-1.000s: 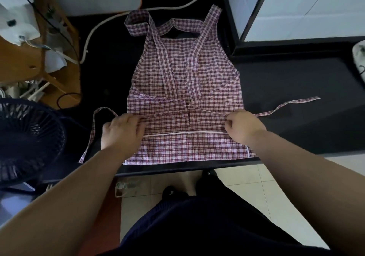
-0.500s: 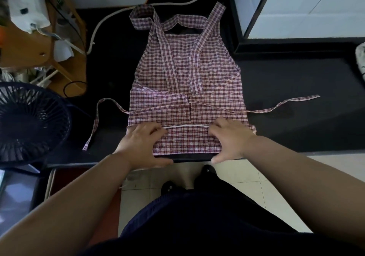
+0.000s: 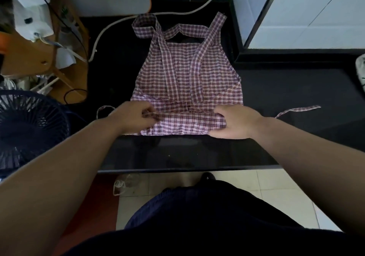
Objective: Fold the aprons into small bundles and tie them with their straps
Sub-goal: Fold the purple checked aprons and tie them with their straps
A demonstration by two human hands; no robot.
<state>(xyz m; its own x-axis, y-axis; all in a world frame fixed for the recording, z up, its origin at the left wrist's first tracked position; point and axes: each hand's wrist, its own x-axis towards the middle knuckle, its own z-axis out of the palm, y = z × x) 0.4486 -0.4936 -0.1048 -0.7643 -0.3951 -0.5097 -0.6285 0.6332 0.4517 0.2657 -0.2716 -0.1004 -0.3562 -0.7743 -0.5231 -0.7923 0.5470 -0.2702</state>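
We see the black worktop (image 3: 296,97) with a checked apron (image 3: 185,74) flat in its middle, top end away from us. The bottom edge is folded up into a band (image 3: 187,123). The left hand (image 3: 132,117) and right hand (image 3: 237,123) grip its two ends, fingers (image 3: 146,111) curled round the cloth, we think to keep the fold even. The thin straps (image 3: 302,109) lie out sideways, free for tying later.

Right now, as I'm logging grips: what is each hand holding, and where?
The checked apron, at its folded near edge: the left hand pinches the fold's left end, the right hand grips its right end.
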